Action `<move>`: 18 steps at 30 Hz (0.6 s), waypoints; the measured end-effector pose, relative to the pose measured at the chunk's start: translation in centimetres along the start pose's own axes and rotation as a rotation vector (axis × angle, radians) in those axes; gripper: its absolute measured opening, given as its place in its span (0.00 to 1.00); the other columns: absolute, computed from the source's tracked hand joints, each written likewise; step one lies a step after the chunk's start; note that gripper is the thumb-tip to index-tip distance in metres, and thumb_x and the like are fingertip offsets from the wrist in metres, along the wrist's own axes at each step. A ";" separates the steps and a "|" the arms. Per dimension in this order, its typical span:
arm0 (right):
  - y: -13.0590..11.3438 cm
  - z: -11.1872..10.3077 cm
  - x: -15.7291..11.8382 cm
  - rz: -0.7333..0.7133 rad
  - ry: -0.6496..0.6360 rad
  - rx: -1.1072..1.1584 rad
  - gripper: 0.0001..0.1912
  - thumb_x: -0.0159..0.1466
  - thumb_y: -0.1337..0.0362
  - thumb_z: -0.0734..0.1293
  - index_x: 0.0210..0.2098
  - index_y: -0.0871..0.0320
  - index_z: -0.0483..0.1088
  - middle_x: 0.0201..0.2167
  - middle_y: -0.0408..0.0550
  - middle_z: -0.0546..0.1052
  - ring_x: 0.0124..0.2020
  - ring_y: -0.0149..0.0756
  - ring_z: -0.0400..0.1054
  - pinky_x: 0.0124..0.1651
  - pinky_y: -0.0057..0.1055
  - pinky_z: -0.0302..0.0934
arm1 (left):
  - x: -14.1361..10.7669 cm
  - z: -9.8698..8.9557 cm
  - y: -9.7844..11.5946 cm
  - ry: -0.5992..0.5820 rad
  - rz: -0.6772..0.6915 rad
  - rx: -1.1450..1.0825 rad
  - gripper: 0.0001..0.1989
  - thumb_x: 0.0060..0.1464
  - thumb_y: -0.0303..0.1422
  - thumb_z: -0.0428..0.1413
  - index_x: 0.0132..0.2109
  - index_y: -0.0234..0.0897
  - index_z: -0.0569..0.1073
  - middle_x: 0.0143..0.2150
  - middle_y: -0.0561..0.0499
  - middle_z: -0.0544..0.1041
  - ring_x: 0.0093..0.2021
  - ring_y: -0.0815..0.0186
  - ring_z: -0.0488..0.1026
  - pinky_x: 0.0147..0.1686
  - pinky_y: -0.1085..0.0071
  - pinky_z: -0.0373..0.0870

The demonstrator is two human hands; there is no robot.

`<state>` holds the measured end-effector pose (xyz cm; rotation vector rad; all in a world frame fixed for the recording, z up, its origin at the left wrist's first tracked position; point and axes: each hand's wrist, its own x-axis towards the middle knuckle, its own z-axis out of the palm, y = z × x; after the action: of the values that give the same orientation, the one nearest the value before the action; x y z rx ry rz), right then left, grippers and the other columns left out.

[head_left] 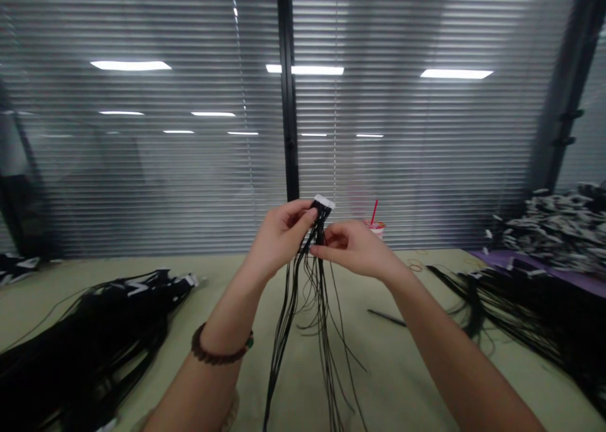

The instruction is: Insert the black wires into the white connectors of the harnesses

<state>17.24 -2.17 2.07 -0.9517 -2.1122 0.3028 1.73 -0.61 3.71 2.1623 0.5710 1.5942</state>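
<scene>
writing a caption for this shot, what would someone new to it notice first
Probably the white connector at the centre, with the left hand pinching the thin black wires just below it and the right hand at them lower down. Then the eye might go to the big dark heap at the left of the table. A bright red straw also stands out, in a cup beyond the right hand.

White connector (324, 201) up in midair, slightly tilted; black wires (322, 287) hang below, split into strands, some curled.
</scene>
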 end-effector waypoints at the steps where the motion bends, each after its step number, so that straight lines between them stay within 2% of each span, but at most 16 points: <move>1: 0.0 0.1 0.0 -0.016 0.017 -0.034 0.13 0.55 0.56 0.64 0.23 0.60 0.64 0.19 0.41 0.66 0.20 0.25 0.59 0.21 0.22 0.47 | 0.0 0.0 0.0 -0.001 0.002 0.009 0.11 0.52 0.33 0.52 0.42 0.36 0.73 0.30 0.52 0.73 0.27 0.71 0.66 0.25 0.77 0.62; 5: 0.2 -0.5 0.1 -0.050 0.055 -0.184 0.15 0.57 0.61 0.61 0.18 0.61 0.60 0.15 0.38 0.60 0.18 0.23 0.53 0.21 0.24 0.42 | -0.1 -0.1 0.1 -0.034 -0.052 0.040 0.11 0.52 0.34 0.51 0.42 0.35 0.71 0.20 0.55 0.66 0.20 0.72 0.63 0.20 0.78 0.60; 9: 0.8 -1.3 0.1 -0.049 0.080 -0.260 0.17 0.58 0.62 0.60 0.16 0.61 0.57 0.14 0.38 0.56 0.18 0.23 0.50 0.21 0.25 0.39 | -0.2 -0.1 0.2 -0.053 -0.179 0.011 0.09 0.52 0.36 0.51 0.39 0.37 0.67 0.16 0.58 0.63 0.15 0.74 0.59 0.13 0.80 0.55; 13: 1.0 -1.5 0.1 -0.033 0.080 -0.173 0.12 0.57 0.63 0.60 0.20 0.61 0.61 0.18 0.40 0.61 0.21 0.24 0.54 0.22 0.24 0.43 | -0.4 -0.1 0.7 -0.070 -0.325 -0.084 0.08 0.49 0.36 0.54 0.35 0.37 0.65 0.21 0.54 0.71 0.14 0.76 0.57 0.12 0.81 0.50; 16: 0.8 -1.6 0.1 -0.031 0.064 -0.050 0.09 0.57 0.63 0.61 0.23 0.61 0.63 0.21 0.41 0.64 0.24 0.26 0.57 0.25 0.24 0.47 | -0.4 -0.3 1.2 -0.077 -0.370 -0.122 0.08 0.49 0.35 0.54 0.31 0.34 0.66 0.24 0.52 0.73 0.15 0.78 0.56 0.13 0.81 0.50; 18: 0.7 -1.6 0.1 -0.047 0.054 0.019 0.10 0.57 0.63 0.61 0.22 0.61 0.62 0.21 0.40 0.63 0.24 0.25 0.56 0.25 0.23 0.48 | -0.4 -0.4 1.4 -0.073 -0.382 -0.131 0.09 0.49 0.35 0.53 0.28 0.33 0.68 0.25 0.51 0.73 0.16 0.78 0.56 0.14 0.81 0.49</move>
<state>18.78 -1.75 2.84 -0.8883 -2.0759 0.2700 1.34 -1.95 4.24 1.8712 0.7791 1.3040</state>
